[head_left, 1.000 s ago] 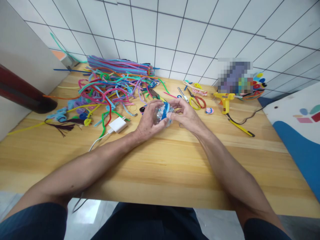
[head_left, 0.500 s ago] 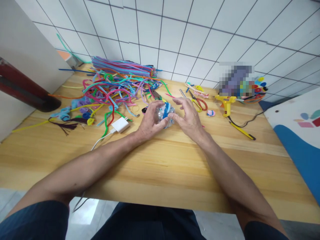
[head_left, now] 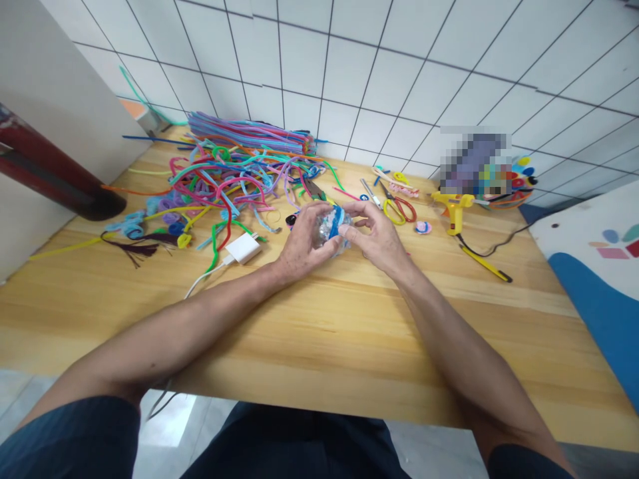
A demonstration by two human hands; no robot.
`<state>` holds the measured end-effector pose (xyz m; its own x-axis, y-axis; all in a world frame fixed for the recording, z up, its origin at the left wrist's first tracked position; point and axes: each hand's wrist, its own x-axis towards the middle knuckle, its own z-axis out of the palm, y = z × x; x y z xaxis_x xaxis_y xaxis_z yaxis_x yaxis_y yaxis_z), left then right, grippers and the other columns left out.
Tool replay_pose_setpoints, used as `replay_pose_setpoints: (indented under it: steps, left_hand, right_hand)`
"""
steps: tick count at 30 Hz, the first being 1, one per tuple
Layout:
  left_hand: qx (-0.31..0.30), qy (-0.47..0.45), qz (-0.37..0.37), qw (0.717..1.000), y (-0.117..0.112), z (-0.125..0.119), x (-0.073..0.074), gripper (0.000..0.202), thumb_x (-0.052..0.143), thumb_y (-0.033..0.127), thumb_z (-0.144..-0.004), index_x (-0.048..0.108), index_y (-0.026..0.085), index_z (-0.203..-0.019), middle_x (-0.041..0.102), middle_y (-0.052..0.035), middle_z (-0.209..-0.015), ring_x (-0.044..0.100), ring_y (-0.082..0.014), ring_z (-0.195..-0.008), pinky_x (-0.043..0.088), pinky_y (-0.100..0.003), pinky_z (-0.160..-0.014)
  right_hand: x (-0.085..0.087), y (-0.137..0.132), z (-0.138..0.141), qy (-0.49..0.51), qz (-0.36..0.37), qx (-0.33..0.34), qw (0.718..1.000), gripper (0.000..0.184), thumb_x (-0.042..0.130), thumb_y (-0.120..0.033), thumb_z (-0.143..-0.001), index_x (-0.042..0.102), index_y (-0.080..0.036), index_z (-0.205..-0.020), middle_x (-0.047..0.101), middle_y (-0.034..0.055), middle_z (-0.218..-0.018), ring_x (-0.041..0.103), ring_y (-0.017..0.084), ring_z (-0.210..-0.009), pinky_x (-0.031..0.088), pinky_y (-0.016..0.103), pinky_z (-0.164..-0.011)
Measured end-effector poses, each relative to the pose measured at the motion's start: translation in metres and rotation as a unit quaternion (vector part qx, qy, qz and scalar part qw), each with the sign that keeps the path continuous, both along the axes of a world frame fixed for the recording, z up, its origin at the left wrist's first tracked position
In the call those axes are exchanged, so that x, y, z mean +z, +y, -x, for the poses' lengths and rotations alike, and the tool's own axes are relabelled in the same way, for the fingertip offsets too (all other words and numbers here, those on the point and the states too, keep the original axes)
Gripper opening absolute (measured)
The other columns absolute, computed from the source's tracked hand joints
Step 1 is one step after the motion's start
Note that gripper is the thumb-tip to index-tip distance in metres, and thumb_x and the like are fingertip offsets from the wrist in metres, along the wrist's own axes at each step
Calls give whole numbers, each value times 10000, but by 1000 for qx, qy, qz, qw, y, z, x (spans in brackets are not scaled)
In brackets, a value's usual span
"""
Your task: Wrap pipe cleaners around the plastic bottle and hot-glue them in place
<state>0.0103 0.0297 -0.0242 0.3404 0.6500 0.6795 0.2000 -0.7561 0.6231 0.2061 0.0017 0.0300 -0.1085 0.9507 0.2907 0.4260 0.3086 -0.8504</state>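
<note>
A small clear crinkled ball [head_left: 332,230] with a blue pipe cleaner wound round it sits between both hands, just above the wooden table [head_left: 319,332]. My left hand [head_left: 302,241] cups it from the left, fingers curled round it. My right hand [head_left: 375,236] meets it from the right, thumb and fingertips pinched on the blue strand at the top.
A big tangle of coloured pipe cleaners [head_left: 234,176] lies at the back left. A white charger [head_left: 241,248] with its cable lies beside my left hand. Scissors [head_left: 397,203], a yellow glue gun [head_left: 453,206] with its cord and a dark red bar [head_left: 54,179] at the left edge.
My right hand's fingers, spread half a second ago, have closed back onto the blue strand on the ball. The left hand keeps its hold. The view has shifted slightly.
</note>
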Motion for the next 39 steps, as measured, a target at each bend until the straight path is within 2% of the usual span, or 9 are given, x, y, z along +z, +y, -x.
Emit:
replay_pose_setpoints:
  steps: [4, 7, 10, 16, 22, 26, 30, 35, 39]
  left_hand:
    - [12, 7, -10, 1000, -3, -1, 0, 518, 691, 350, -940, 473, 237, -1395, 578, -149, -1428, 561, -303, -1385, 471, -522, -1180]
    - [23, 13, -4, 1000, -5, -1, 1, 523, 692, 345, -933, 473, 234, -1395, 580, -151, -1439, 563, -305, -1396, 464, -526, -1192]
    - [25, 12, -1, 1000, -6, 0, 0, 525, 692, 342, -935, 483, 222, -1401, 581, -168, -1454, 561, -315, -1415, 450, -534, -1208]
    - [17, 20, 22, 999, -5, 3, 1, 509, 651, 390, -988, 482, 235, -1443, 579, -170, -1502, 511, -332, -1490, 402, -574, -1249]
    - [19, 25, 38, 999, -5, 3, 0, 686, 702, 442, -964, 412, 244, -1552, 551, -165, -1557, 525, -330, -1475, 411, -550, -1247]
    - [14, 10, 67, 998, -6, 4, -2, 703, 620, 527, -1014, 377, 216, -1596, 491, -193, -1625, 475, -343, -1522, 364, -566, -1275]
    - [16, -12, 102, 995, -7, 5, -1, 640, 520, 588, -1050, 455, 202, -1556, 535, -186, -1590, 508, -323, -1491, 378, -557, -1269]
    - [27, -56, 147, 987, -9, 5, 3, 625, 417, 623, -1077, 513, 198, -1526, 558, -169, -1575, 525, -303, -1482, 391, -522, -1271]
    - [57, -97, 155, 982, -8, 7, 11, 596, 397, 630, -1086, 540, 238, -1512, 545, -135, -1602, 484, -289, -1527, 343, -503, -1306]
  right_hand:
    - [5, 1, -1, 122, 17, -27, 992, 394, 824, -510, -816, 710, -244, -1083, 747, 45, -1150, 692, 219, -1080, 554, 399, -970]
    - [17, 3, -11, 260, 62, -40, 963, 436, 809, -640, -828, 699, -241, -964, 725, 14, -928, 690, 161, -833, 553, 295, -714]
    - [40, 3, -27, 352, 128, -7, 927, 507, 759, -720, -848, 617, -236, -796, 588, -43, -657, 564, 115, -560, 439, 245, -491]
    - [73, -5, -49, 393, 124, 29, 911, 529, 707, -708, -906, 546, -242, -716, 411, -81, -538, 412, 96, -456, 356, 226, -418]
    - [43, 1, -38, 279, 83, -12, 957, 477, 857, -642, -777, 641, -217, -800, 570, -48, -655, 518, 97, -569, 413, 230, -505]
    - [20, 1, -22, 75, 16, -21, 997, 470, 843, -575, -784, 695, -219, -1052, 726, 41, -1019, 686, 198, -956, 557, 342, -816]
    - [5, -4, -8, -116, -24, 37, 992, 831, 920, -449, -699, 564, -218, -1414, 605, 162, -1483, 566, 338, -1386, 472, 559, -1143]
    - [-2, -5, -4, -174, -24, 55, 983, 912, 888, -439, -763, 458, -220, -1537, 532, 191, -1577, 500, 370, -1475, 410, 618, -1211]
    - [10, -7, -7, -177, -36, 46, 982, 951, 870, -450, -797, 404, -186, -1583, 470, 224, -1629, 446, 367, -1529, 383, 599, -1250]
